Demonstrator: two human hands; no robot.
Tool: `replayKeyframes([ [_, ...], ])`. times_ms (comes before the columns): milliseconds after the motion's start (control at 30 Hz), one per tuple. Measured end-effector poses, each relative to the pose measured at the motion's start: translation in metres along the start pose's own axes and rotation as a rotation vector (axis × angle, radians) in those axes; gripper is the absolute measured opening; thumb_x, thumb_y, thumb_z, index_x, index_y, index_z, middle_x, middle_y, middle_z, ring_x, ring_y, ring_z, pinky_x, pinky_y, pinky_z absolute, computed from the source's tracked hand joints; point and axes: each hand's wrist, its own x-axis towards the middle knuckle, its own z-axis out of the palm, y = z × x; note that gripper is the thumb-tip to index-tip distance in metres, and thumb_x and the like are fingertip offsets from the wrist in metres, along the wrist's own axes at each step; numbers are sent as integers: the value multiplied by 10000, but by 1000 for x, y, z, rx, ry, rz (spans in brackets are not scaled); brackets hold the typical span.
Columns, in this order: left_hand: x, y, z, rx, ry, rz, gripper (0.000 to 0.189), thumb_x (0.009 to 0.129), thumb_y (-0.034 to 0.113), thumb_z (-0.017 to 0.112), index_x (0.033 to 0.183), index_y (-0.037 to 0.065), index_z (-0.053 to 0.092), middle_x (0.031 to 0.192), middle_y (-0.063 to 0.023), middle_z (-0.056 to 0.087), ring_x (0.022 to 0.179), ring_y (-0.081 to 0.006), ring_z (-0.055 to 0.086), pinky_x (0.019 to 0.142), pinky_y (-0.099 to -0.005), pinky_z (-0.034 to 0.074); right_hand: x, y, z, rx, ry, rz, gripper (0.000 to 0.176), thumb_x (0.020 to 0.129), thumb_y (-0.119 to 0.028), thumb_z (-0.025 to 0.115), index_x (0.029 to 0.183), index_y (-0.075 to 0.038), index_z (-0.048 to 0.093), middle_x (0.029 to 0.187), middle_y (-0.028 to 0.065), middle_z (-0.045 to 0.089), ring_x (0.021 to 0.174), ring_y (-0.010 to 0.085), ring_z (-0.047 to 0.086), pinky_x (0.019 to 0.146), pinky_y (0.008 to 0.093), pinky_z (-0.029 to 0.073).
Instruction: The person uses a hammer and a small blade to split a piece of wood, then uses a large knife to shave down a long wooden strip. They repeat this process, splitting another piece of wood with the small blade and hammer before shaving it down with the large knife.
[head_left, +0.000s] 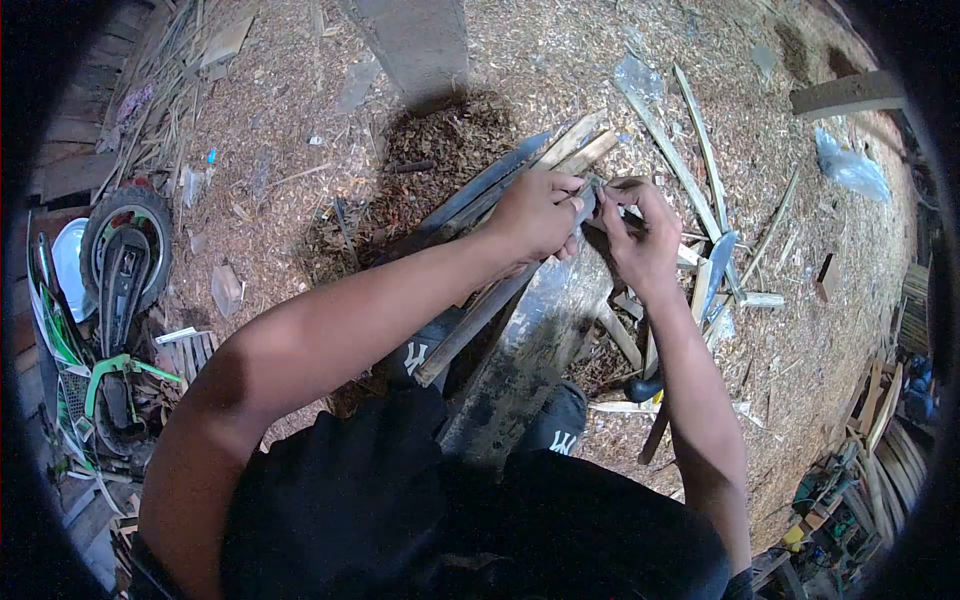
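Observation:
My left hand (540,220) is closed around a narrow wooden stick (475,330), which slants from near my knees up towards my fingers. Close beside it, my right hand (645,235) has its thumb and fingers pinched together at the stick's far end. What sits in that pinch is too small to make out. Both hands are above a worn, dark-stained plank (530,340) that runs between my legs. More wooden strips (575,145) lie beyond my left hand, partly hidden by it.
A bluish blade (718,270) lies among wood strips (670,150) right of my right hand. Wood shavings (270,120) cover the ground. At left are a small wheel (128,245) and a green-framed saw (110,385). A clear plastic bag (850,168) lies far right.

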Motion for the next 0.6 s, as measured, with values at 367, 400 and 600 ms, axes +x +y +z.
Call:
replayKeyframes([
  [367,1,0,1,7,45,-13,363,1020,75,561,1357,-55,532,925,-126,694,579,-167,635,464,-279,499,2,5,-1,-34,-37,-98,156,783,65,716,865,14,593,863,169,637,781,348,652,676,405,514],
  [400,1,0,2,10,42,-10,363,1020,75,561,1357,-55,532,925,-126,694,579,-167,635,464,-279,499,2,5,-1,-37,-33,-99,156,783,65,716,865,14,593,863,169,637,781,348,652,676,405,514],
  [600,0,1,0,-43,0,-29,353,1022,69,553,1352,-55,525,929,-125,692,575,-162,618,459,-285,501,-3,9,-1,-7,-18,-147,157,783,78,727,868,13,612,883,162,652,786,335,658,680,392,523],
])
